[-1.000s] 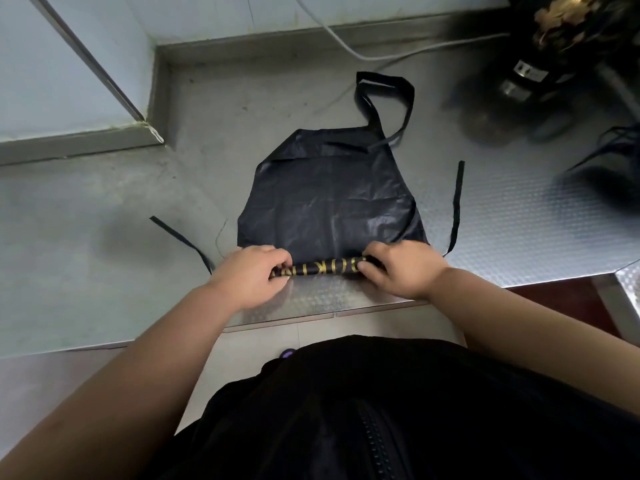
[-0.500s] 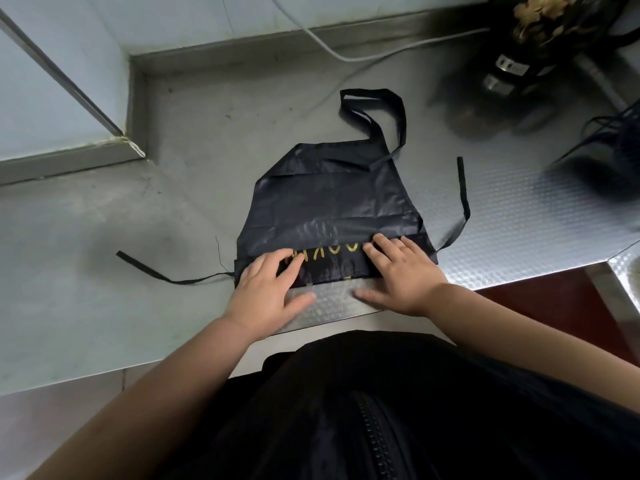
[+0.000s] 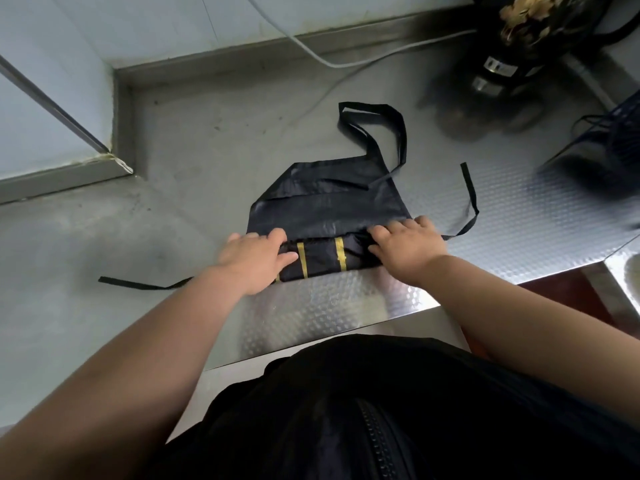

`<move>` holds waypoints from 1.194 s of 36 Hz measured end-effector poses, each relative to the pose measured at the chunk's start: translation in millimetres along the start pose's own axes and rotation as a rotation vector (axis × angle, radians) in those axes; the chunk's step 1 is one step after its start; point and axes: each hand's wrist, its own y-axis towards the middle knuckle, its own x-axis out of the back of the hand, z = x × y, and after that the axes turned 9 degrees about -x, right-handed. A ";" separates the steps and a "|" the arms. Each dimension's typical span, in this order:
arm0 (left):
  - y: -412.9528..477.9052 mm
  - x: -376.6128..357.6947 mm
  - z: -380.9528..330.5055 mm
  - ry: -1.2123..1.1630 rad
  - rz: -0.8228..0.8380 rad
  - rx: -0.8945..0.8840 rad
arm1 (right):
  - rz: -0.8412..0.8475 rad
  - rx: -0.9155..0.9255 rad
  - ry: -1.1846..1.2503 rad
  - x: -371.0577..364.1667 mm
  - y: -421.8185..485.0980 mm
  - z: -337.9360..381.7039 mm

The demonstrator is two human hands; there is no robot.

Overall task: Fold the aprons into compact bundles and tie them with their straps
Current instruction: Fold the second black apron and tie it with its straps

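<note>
Rolled one turn further from the person than half a second ago, the black apron [image 3: 332,202] now shows a thicker folded band [image 3: 322,259] along its near edge, with two gold bars [image 3: 302,259] where gold lettering faced up before. It lies on the metal table [image 3: 519,237] near the front edge, its flat part shorter, glossy and creased. The left grip [image 3: 254,259] presses the band's left end and the right grip [image 3: 407,245] its right end, both with fingers spread and fairly straight. The neck loop [image 3: 401,133] lies beyond, and the waist straps trail out left [image 3: 138,284] and right [image 3: 471,202].
</note>
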 end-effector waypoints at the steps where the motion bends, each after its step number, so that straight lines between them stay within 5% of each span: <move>1: 0.3 -4.3 -2.1 0.076 -0.055 -0.001 | 0.002 -0.025 -0.058 -2.2 0.5 2.5; 6: -8.0 -25.8 -15.1 0.024 -0.192 -0.059 | -0.021 0.046 -0.050 -11.3 -6.5 6.9; 11: -21.1 -36.2 -12.1 -0.078 -0.031 -0.173 | 0.071 0.108 0.043 -21.4 -6.8 3.5; 19: -24.2 -15.5 -9.3 -0.155 -0.151 -0.238 | -0.127 0.189 0.151 -3.7 -9.2 0.6; 24: -23.7 -4.2 -9.3 -0.095 -0.047 -0.303 | 0.097 0.282 0.055 6.0 -11.8 -6.4; 30: -24.3 -0.5 -15.5 -0.203 -0.074 -0.204 | 0.013 0.238 0.088 0.2 -12.2 0.9; 34: -18.4 8.9 -13.9 -0.241 0.083 -0.172 | 0.098 0.190 0.259 10.0 -8.2 -4.3; 39: -25.1 -7.0 -16.0 0.028 -0.071 -0.184 | 0.063 0.076 0.041 4.7 -6.9 -0.5; 43: -28.4 -22.0 -20.2 0.027 -0.002 -0.179 | 0.039 0.057 -0.095 -9.9 -7.9 11.1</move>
